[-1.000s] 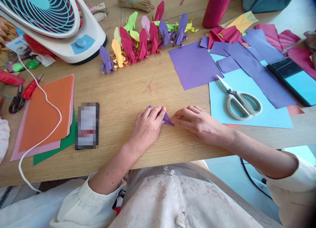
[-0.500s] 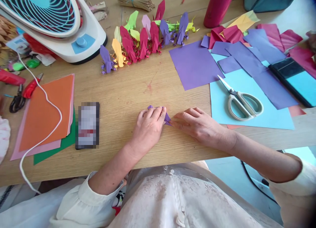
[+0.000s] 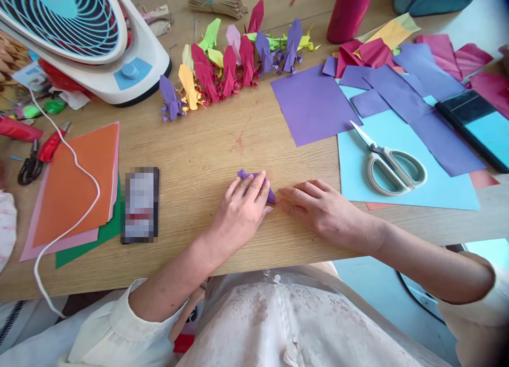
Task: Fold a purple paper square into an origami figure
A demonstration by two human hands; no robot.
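Note:
A small piece of folded purple paper (image 3: pixel 271 196) lies on the wooden table in front of me. Across it rests my left hand (image 3: pixel 242 205), its fingers holding the paper down against the tabletop and hiding most of it. One narrow end pokes out past the left fingertips, and the pointed other end shows at the right. My right hand (image 3: pixel 318 208) is closed, thumb and fingers together, pinching at that right-hand point. How the paper is folded underneath cannot be made out.
Scissors (image 3: pixel 392 168) lie on light blue paper (image 3: pixel 433 192) to the right, near purple sheets (image 3: pixel 314 104). Folded paper figures (image 3: pixel 228 70) stand in rows behind. At left are a phone (image 3: pixel 140 205), an orange sheet (image 3: pixel 75 186), a white cable (image 3: pixel 85 171) and a fan (image 3: pixel 139 49).
The left fingers have spread slightly and the left thumb now shows below them. More of the purple paper's upper left end is visible. The right hand stays at the pointed end.

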